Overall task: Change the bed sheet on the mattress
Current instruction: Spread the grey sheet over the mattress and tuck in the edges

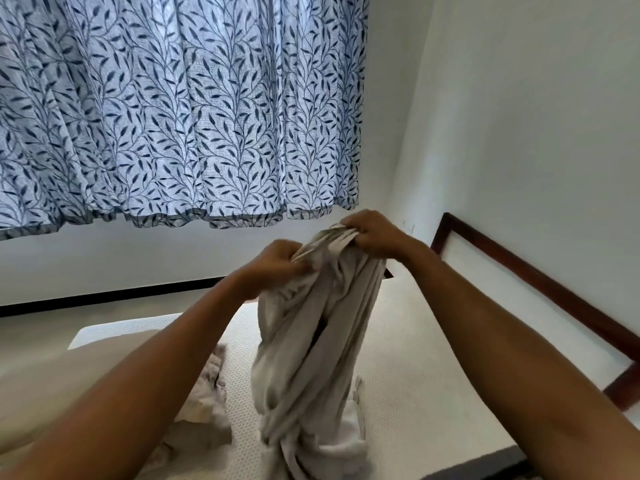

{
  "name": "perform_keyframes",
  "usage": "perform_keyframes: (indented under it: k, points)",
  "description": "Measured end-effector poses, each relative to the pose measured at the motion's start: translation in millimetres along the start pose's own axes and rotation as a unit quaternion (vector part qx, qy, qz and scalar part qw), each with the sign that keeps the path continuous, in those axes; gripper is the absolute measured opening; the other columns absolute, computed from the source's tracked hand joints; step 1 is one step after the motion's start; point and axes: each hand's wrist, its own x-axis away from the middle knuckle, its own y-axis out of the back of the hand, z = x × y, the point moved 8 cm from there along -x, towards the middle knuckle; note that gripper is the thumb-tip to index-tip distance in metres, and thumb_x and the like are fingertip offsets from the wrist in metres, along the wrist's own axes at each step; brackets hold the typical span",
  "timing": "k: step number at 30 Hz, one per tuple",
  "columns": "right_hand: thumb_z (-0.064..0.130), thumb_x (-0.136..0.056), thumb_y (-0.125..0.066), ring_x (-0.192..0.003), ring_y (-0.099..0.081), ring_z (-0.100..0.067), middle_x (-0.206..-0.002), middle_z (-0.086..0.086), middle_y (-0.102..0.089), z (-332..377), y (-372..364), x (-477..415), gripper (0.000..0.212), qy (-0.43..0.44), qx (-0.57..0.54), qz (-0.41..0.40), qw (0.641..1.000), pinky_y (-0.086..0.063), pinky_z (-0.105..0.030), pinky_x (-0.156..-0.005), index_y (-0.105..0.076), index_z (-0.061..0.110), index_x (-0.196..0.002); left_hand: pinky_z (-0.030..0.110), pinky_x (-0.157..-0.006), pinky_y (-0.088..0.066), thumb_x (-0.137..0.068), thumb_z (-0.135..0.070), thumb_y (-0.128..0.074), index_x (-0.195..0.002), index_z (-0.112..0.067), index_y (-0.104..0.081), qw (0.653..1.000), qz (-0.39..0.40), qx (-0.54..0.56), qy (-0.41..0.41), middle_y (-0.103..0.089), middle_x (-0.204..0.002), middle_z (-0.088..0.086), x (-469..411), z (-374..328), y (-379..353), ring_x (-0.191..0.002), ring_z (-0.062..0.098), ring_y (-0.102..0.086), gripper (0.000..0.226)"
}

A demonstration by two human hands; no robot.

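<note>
Two hands hold one bunched sheet over the mattress.

On my feed both arms reach forward. The left hand (277,263) has its fingers curled tight round the gathered top of the grey sheet (311,341). The right hand (372,233), just beside it and a little higher, pinches the same bunched edge. From that grip the sheet hangs down in long twisted folds, and its lower end lies heaped on the bare white mattress (415,358) near the bottom of my view. A second crumpled cloth (207,393) lies on the mattress to the left of the sheet, under the left forearm. A leaf-print curtain (190,116) hangs behind the hands, and a dark wooden frame (540,282) runs along the white wall on the right.
</note>
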Motion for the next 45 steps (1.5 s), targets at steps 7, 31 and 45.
perform_keyframes:
  k: [7,31,45]
  points:
    - [0.019,-0.071,-0.046,-0.081,-0.065,-0.027,-0.08,-0.006,-0.068,-19.3,78.5,-13.6,0.017,-0.069,-0.015,-0.237,0.969,-0.045,-0.035,-0.065,-0.062,0.026,-0.075,0.046,-0.081,-0.059,-0.072,-0.04,-0.086,-0.1,0.003,-0.073,0.991,0.089,0.069,0.068,-0.075,-0.101,0.021,9.2,26.6,-15.7,-0.09,0.033,-0.074,0.053]
    - [0.009,-0.095,-0.048,-0.095,-0.065,-0.036,-0.102,-0.021,-0.071,-121.2,84.5,60.2,0.025,-0.404,-0.118,-0.406,0.811,-0.035,-0.028,-0.069,-0.07,-0.001,-0.093,0.033,-0.069,-0.047,-0.072,-0.019,-0.061,-0.09,-0.02,-0.079,0.921,-0.158,-0.335,0.118,-0.074,-0.094,0.012,28.4,52.9,83.9,-0.094,0.037,-0.066,0.026]
    - [0.016,-0.089,-0.059,-0.089,-0.064,-0.024,-0.095,-0.009,-0.07,19.2,-52.1,-1.9,0.018,-0.012,-0.097,0.077,0.992,-0.048,-0.04,-0.077,-0.07,0.005,-0.097,0.027,-0.055,-0.031,-0.08,-0.035,-0.07,-0.066,-0.012,-0.069,0.964,-0.154,-0.215,-0.021,-0.057,-0.06,0.0,-16.0,-37.1,28.5,-0.061,0.013,-0.052,0.027]
